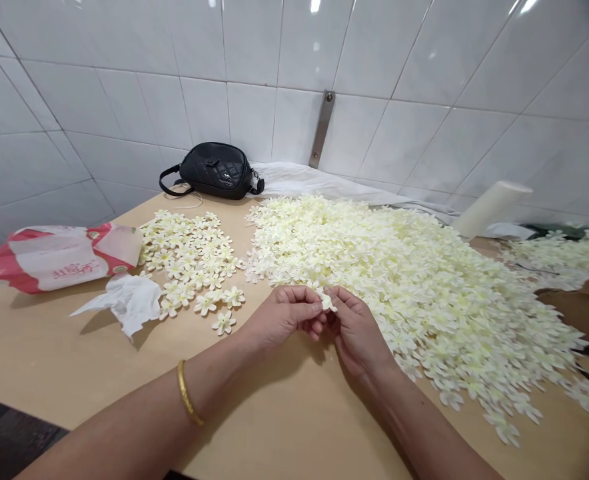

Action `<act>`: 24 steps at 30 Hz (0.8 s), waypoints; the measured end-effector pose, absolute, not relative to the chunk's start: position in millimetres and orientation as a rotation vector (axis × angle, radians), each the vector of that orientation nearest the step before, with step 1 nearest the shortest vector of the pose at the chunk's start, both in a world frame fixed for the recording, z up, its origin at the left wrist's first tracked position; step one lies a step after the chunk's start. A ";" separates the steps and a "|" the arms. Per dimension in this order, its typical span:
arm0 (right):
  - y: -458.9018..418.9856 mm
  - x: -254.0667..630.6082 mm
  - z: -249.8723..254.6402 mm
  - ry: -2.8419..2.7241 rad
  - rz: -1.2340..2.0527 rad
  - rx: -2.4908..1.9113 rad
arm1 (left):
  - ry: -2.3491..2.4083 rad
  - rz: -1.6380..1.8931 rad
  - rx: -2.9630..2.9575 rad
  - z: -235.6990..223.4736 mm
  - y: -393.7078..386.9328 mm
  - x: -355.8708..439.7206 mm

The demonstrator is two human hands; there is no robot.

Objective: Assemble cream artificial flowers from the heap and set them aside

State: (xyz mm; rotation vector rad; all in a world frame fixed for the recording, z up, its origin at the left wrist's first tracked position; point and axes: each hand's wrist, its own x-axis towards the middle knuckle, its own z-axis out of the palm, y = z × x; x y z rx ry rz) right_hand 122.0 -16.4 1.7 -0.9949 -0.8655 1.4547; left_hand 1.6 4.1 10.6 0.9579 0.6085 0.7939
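A small white artificial flower (327,302) is pinched between my two hands above the table. My left hand (289,313), with a gold bangle on its wrist, is closed with thumb and forefinger on one side of it. From the other side my right hand (357,330) grips it between thumb and forefinger. Part of the flower is hidden by my fingers. Right behind my hands spreads a large heap of pale yellow-white artificial flowers (364,247). To the left lies a smaller, thinner group of the same flowers (189,257).
A red and white tissue pack (64,257) lies at the left beside a crumpled tissue (129,303). A black bag (217,170) rests near the tiled wall. At the back right a white roll (492,208) leans. The table edge (22,417) shows at lower left.
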 end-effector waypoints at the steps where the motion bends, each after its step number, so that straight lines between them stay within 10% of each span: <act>1: -16.0 122.5 1.0 -0.867 1.467 -0.998 | 0.606 0.792 0.970 10.5 4.1 1.6; 11: -21.0 139.4 5.7 -1.543 0.407 -1.277 | 0.996 0.837 1.158 17.7 9.0 -3.5; 24: -25.0 138.6 5.5 -1.746 0.437 -1.311 | 0.790 0.804 1.146 17.8 9.1 -9.3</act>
